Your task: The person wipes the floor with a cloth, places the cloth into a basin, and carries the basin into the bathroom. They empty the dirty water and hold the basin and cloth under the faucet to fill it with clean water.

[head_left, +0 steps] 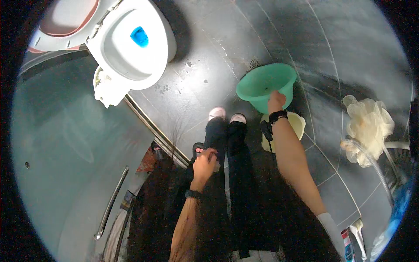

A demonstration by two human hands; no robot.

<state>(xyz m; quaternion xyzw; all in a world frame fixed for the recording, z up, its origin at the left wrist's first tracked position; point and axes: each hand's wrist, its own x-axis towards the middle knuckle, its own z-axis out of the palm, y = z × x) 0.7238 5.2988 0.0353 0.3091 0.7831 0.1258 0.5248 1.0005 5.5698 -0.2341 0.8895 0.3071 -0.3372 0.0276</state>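
We look down at our 2 bare arms over a dark grey tiled bathroom floor. Our right hand reaches forward and grips the near rim of a round mint-green plastic basin, fingers folded over the edge, so that the basin hangs tilted with its open side turned toward us. A black band with a small dangling piece sits on that wrist. Just below the basin, partly hidden by the forearm, lies a pale yellow plastic bowl on the floor.

Our left hand hangs lower, near our knees, curled around a small dark thing with a pink edge; it is too small to name, and we cannot tell how tightly the fingers close on it. A black band circles this wrist too. Between the arms we see our black trousers and 2 pale pink slippers side by side on the tiles.

At upper left stands a white ceramic toilet with its pink seat raised and a blue patch in the bowl. A frosted glass shower door with a metal handle fills the left side. At the right a cream mesh bath sponge hangs beside a grey hose
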